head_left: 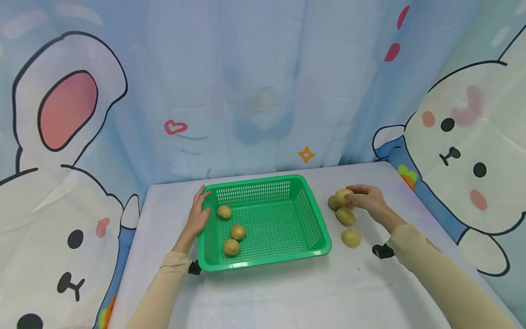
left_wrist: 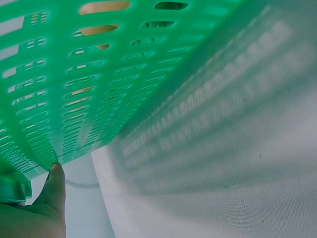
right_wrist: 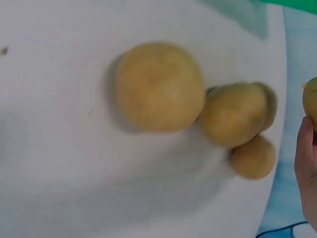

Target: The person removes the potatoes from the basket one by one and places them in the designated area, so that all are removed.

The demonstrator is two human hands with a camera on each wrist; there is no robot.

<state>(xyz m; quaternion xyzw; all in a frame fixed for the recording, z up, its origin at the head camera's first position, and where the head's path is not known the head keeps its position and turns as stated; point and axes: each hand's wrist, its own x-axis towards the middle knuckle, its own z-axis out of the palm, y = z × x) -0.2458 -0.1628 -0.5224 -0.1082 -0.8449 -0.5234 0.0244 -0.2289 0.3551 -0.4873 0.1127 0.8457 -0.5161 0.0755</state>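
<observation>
A green plastic basket with slotted walls stands on the table, three potatoes lying in its left part. My left hand holds its left rim near the far corner; in the left wrist view a digit touches the slotted wall. Right of the basket, my right hand pinches a yellowish potato between thumb and fingers. The right wrist view shows that potato at its right edge, above the table. Several more potatoes lie close by, one nearer the front.
A white cloth covers the table. Behind and beside it hangs a printed curtain with cartoon rabbits. Dark bands or devices sit at both wrists.
</observation>
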